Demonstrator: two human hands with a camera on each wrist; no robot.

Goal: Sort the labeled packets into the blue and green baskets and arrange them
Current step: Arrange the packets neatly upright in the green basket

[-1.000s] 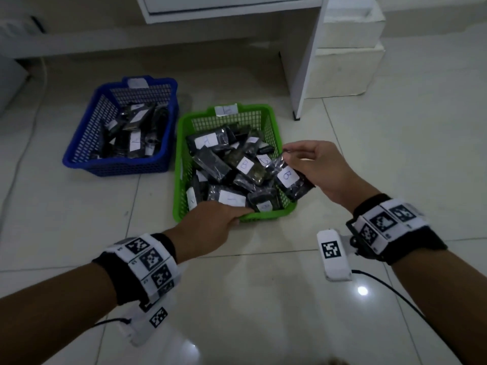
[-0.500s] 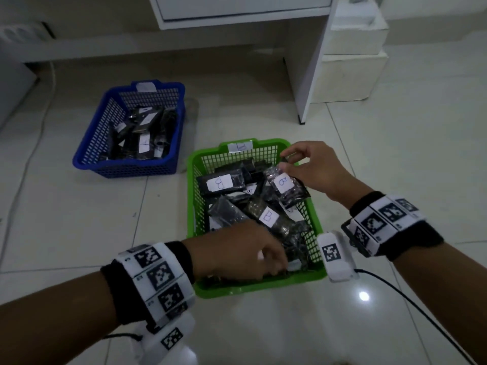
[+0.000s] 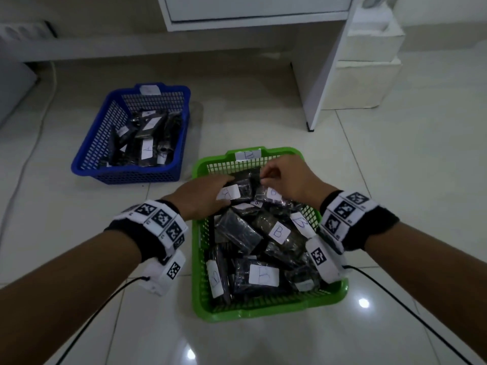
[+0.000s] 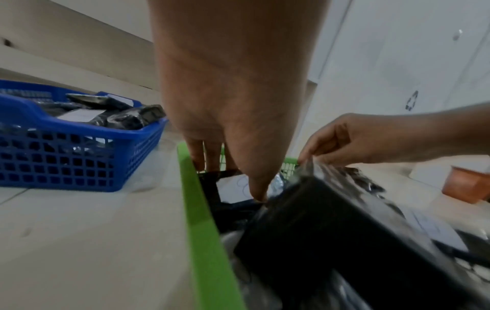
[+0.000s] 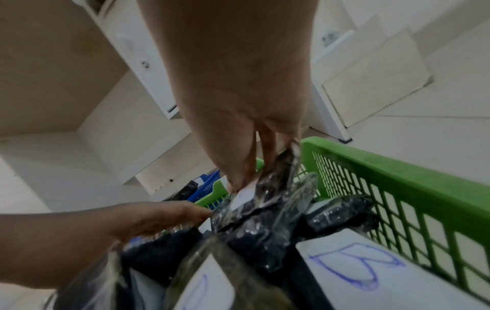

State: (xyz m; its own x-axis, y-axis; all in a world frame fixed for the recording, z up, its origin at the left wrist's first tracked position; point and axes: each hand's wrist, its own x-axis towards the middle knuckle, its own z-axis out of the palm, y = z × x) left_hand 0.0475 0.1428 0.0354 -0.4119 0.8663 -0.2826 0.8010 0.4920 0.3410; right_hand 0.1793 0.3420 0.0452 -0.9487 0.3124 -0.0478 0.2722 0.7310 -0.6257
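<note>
The green basket (image 3: pixel 197 262), tagged B, lies close in front of me, full of black plastic-wrapped packets with white B labels (image 3: pixel 277 232). At its far end my left hand (image 3: pixel 224 188) holds a B-labelled packet (image 3: pixel 243 189), fingers behind its top edge and thumb on the label (image 4: pixel 233 188). Beside it my right hand (image 3: pixel 266 177) pinches the top edge of another B packet (image 3: pixel 272 195), which stands upright in the right wrist view (image 5: pixel 278 167). The blue basket (image 3: pixel 87 168) with A-labelled packets (image 3: pixel 146 152) sits at the back left.
A white desk leg (image 3: pixel 324 75) and stacked white boxes (image 3: pixel 369 75) stand behind the green basket on the right. A cable (image 3: pixel 34 143) runs along the tiled floor at left. An orange-brown pot (image 4: pixel 466 186) is off to the right.
The green basket now lies nearer to me. My left hand left the near rim, reached the far end and took a B packet. My right hand brought its packet down into the basket's far end.
</note>
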